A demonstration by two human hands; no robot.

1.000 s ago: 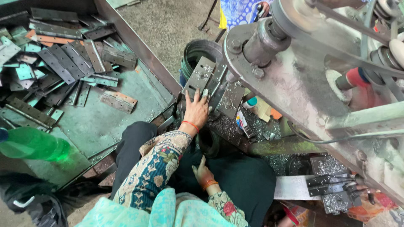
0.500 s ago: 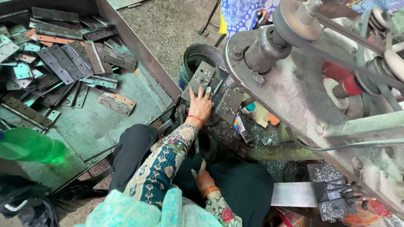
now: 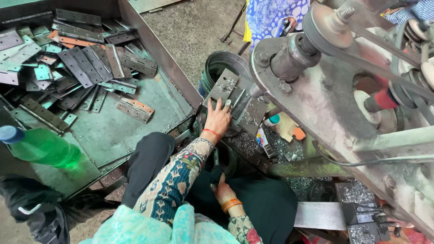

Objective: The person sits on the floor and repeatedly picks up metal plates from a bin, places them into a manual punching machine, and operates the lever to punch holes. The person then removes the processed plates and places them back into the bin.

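Observation:
My left hand [image 3: 217,120] reaches forward and presses flat on a grey metal hinge plate [image 3: 224,86], fingers spread over its lower edge. The plate lies on the bed of a large grey press machine [image 3: 316,104], beside another plate [image 3: 253,115]. My right hand [image 3: 223,190], with orange bangles at the wrist, rests low against the dark cloth on my lap [image 3: 266,203]. Its fingers are curled, and whether they hold anything is hidden.
A green metal tray [image 3: 113,135] at the left holds several hinge plates [image 3: 90,63]. A green plastic bottle [image 3: 43,147] lies at its near corner. A dark round bucket [image 3: 221,63] stands behind the plate. Metal shavings [image 3: 246,144] cover the machine base. Another person's blue patterned cloth [image 3: 271,16] is at the top.
My left hand stays on the hinge plate and has slid slightly further onto it. My right hand stays low at my lap. The view has shifted a little.

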